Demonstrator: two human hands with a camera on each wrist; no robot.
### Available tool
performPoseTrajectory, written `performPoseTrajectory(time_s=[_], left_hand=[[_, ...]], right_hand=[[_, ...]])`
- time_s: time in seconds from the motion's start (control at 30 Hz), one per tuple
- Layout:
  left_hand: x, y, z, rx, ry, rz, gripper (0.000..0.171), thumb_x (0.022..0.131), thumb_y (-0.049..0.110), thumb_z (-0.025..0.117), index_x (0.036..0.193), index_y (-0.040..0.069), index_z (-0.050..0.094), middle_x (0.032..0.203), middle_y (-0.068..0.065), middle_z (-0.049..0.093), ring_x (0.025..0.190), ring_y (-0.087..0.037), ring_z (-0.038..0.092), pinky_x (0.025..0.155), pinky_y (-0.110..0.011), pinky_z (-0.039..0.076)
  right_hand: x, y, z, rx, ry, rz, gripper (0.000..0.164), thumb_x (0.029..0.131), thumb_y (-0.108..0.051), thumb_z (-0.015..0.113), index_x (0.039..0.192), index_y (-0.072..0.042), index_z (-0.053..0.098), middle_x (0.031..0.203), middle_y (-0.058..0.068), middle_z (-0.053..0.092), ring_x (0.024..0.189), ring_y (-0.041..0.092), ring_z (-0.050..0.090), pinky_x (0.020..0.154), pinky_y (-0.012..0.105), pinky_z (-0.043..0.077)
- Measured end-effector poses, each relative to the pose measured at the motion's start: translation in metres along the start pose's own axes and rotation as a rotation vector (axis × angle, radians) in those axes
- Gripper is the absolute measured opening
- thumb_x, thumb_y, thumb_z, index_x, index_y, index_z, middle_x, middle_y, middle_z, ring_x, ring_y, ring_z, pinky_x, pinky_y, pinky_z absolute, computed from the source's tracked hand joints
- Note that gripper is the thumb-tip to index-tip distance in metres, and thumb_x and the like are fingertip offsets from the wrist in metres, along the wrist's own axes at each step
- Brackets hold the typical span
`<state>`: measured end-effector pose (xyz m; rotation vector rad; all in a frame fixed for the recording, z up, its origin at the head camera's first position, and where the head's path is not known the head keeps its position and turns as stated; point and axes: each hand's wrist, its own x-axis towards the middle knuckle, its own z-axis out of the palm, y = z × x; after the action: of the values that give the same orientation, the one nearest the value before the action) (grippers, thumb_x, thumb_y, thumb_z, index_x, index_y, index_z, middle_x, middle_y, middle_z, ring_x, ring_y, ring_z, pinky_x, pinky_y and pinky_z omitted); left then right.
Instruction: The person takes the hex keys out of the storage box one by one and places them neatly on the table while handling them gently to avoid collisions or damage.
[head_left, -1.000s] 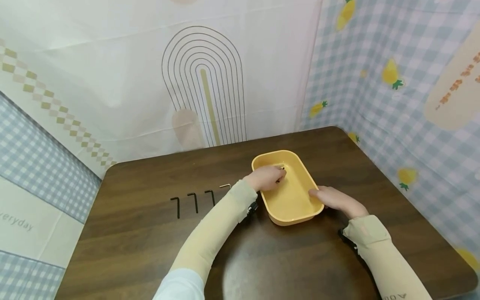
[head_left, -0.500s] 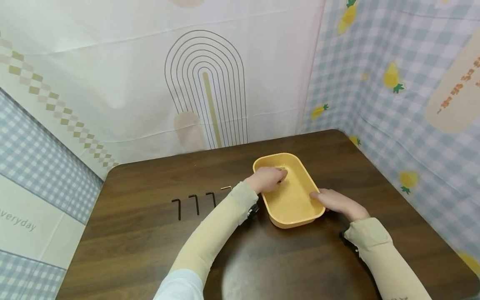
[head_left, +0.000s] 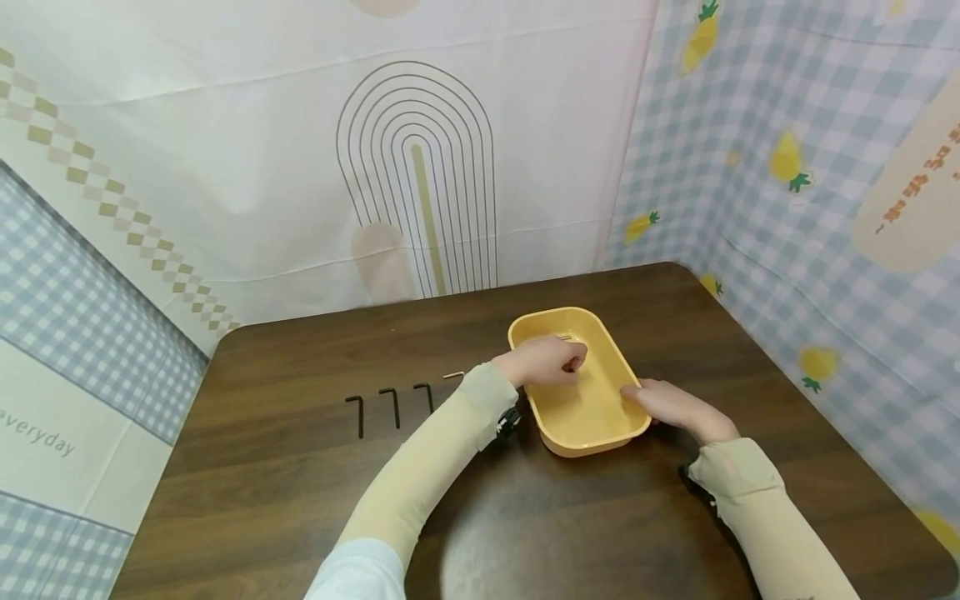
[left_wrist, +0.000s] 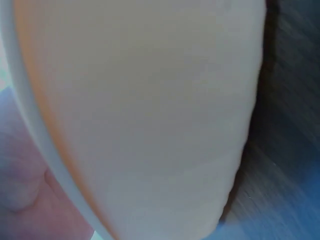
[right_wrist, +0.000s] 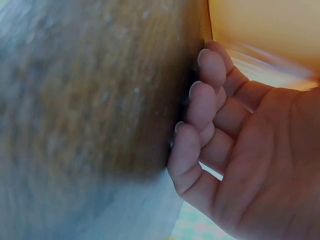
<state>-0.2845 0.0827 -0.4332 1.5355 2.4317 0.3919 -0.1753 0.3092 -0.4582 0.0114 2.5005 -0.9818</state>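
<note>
In the head view a yellow plastic tray (head_left: 592, 417) rests on the table. My left hand (head_left: 547, 360) reaches over its left rim, fingers curled down inside; I cannot tell whether they hold anything. Just behind that hand, thin metal pieces (head_left: 565, 337) show on the tray floor. My right hand (head_left: 671, 402) grips the tray's right side, thumb over the rim. The right wrist view shows that hand's bent fingers (right_wrist: 200, 105) low against the tabletop. Close up, the tray's outer wall (left_wrist: 145, 120) fills the left wrist view, with part of my left hand (left_wrist: 30, 180) beyond the rim.
Three black hex keys (head_left: 396, 407) lie in a row left of the tray on the dark wooden table (head_left: 300, 508). A lighter hex key (head_left: 454, 375) is partly hidden by my left sleeve. Patterned cloth walls (head_left: 285, 208) stand behind the table and at its sides.
My left hand has shifted slightly right inside the tray and its fingers have curled in more. A dark tip seen by its fingers earlier is out of sight. The right hand keeps its grip.
</note>
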Motion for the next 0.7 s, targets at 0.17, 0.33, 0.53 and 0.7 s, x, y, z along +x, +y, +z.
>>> performPoseTrajectory(time_s=[0.17, 0.33, 0.53, 0.7], left_hand=[[0.0, 0.004, -0.001, -0.069, -0.005, 0.014, 0.015, 0.096, 0.012, 0.059, 0.086, 0.014, 0.048, 0.076, 0.004, 0.043, 0.069, -0.008, 0.043, 0.065, -0.019, 0.033], [0.001, 0.008, -0.004, -0.08, -0.007, 0.04, 0.016, 0.096, 0.013, 0.06, 0.087, 0.013, 0.047, 0.074, 0.004, 0.042, 0.066, -0.007, 0.042, 0.062, -0.018, 0.032], [-0.001, 0.013, -0.006, -0.064, 0.008, 0.074, 0.018, 0.096, 0.012, 0.061, 0.087, 0.013, 0.046, 0.073, 0.004, 0.041, 0.065, -0.007, 0.042, 0.062, -0.018, 0.032], [-0.005, 0.016, -0.004, -0.084, 0.01, 0.091, 0.017, 0.096, 0.01, 0.06, 0.087, 0.013, 0.047, 0.073, 0.004, 0.042, 0.066, -0.007, 0.044, 0.063, -0.017, 0.033]], right_hand=[[0.0, 0.0, 0.0, 0.004, -0.004, 0.001, 0.041, 0.105, -0.035, 0.037, 0.116, -0.001, 0.057, 0.073, 0.005, 0.054, 0.064, 0.019, 0.052, 0.065, 0.033, 0.042], [0.001, -0.001, -0.002, 0.012, 0.0, -0.003, 0.039, 0.105, -0.035, 0.038, 0.111, -0.003, 0.059, 0.072, 0.005, 0.055, 0.064, 0.019, 0.052, 0.064, 0.033, 0.042], [0.0, 0.0, -0.002, 0.019, 0.005, -0.003, 0.04, 0.105, -0.036, 0.038, 0.111, -0.003, 0.059, 0.074, 0.005, 0.056, 0.066, 0.019, 0.053, 0.066, 0.033, 0.042], [0.0, 0.001, 0.0, 0.019, 0.006, -0.002, 0.041, 0.105, -0.035, 0.038, 0.114, -0.001, 0.059, 0.075, 0.005, 0.056, 0.067, 0.019, 0.053, 0.065, 0.033, 0.042]])
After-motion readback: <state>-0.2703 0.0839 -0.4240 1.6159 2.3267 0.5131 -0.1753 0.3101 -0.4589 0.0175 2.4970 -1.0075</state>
